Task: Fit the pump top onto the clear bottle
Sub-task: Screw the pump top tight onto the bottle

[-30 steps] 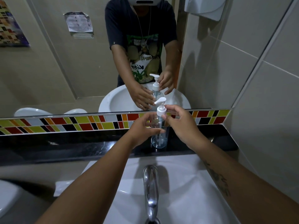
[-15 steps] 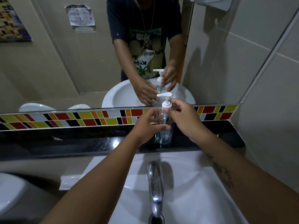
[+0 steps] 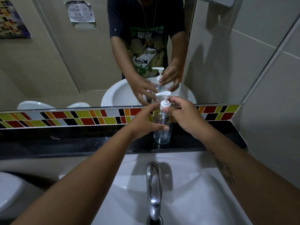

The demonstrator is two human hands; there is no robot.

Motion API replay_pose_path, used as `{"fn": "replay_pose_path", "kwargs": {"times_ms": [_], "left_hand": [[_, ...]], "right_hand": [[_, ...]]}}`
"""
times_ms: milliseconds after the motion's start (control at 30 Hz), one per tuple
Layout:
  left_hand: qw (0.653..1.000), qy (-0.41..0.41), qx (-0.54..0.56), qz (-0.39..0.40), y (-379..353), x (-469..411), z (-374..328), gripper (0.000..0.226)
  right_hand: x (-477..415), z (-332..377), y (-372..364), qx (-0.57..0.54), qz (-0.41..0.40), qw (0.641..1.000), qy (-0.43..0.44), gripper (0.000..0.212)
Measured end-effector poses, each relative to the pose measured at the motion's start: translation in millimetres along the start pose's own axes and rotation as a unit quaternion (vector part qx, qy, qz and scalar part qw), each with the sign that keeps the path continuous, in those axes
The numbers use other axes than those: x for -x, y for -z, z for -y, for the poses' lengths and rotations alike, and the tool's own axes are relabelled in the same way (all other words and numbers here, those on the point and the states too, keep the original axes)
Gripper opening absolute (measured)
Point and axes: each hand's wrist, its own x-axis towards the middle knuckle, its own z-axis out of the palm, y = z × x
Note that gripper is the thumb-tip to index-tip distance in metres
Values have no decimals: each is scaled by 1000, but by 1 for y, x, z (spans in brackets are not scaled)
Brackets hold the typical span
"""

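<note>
A clear bottle (image 3: 161, 135) stands upright on the black ledge (image 3: 81, 142) behind the sink. The white pump top (image 3: 164, 101) sits on its neck, nozzle pointing left, its tube reaching down inside. My left hand (image 3: 146, 122) wraps the bottle's body from the left, thumb across its front. My right hand (image 3: 185, 116) pinches the pump's white collar from the right with thumb and fingertips.
A chrome tap (image 3: 154, 184) rises from the white basin (image 3: 186, 192) right below the bottle. A mirror (image 3: 65, 62) above the coloured tile strip (image 3: 81, 117) reflects the person and bottle. A tiled wall (image 3: 267, 111) closes the right side. Another basin's edge (image 3: 8, 190) shows lower left.
The pump nozzle has turned from pointing toward me to pointing left as my right hand twists the collar. My left hand keeps holding the bottle. The camera has moved closer.
</note>
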Motion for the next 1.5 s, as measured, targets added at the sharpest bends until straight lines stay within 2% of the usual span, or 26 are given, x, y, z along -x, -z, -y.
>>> {"fn": "replay_pose_path", "kwargs": {"times_ms": [67, 233, 367, 567, 967, 1100, 1200, 1267, 1367, 1433, 1500], "left_hand": [[1000, -3, -8, 14, 0, -3, 1, 74], [998, -16, 13, -52, -16, 2, 5, 57], [997, -23, 15, -70, -20, 6, 6, 59], [998, -14, 19, -56, -17, 5, 5, 62], [997, -23, 18, -67, -18, 7, 8, 67], [998, -22, 24, -51, -16, 6, 8, 66], [998, -22, 23, -50, -16, 6, 7, 66], [998, -25, 23, -55, -16, 7, 7, 67], [997, -30, 21, -64, -18, 8, 9, 66], [997, -32, 21, -66, -19, 7, 10, 66], [997, -35, 23, -63, -18, 7, 10, 67]], "right_hand": [[0, -1, -1, -3, -4, 1000, 0, 23], [2, -3, -5, -26, -38, 999, 2, 22], [3, 0, -8, -29, -65, 997, 5, 24], [1, 7, 7, -4, 46, 999, -11, 37], [16, 5, -4, 72, -86, 993, 31, 32], [11, 10, 1, 27, -13, 1000, 10, 44], [8, 9, 3, 8, 32, 999, -10, 38], [7, 7, 1, 2, 19, 1000, -13, 34], [6, 6, -10, -17, -52, 998, -9, 23], [5, 5, -19, -4, -104, 995, -1, 25], [5, 5, -22, 9, -120, 993, 4, 32]]}}
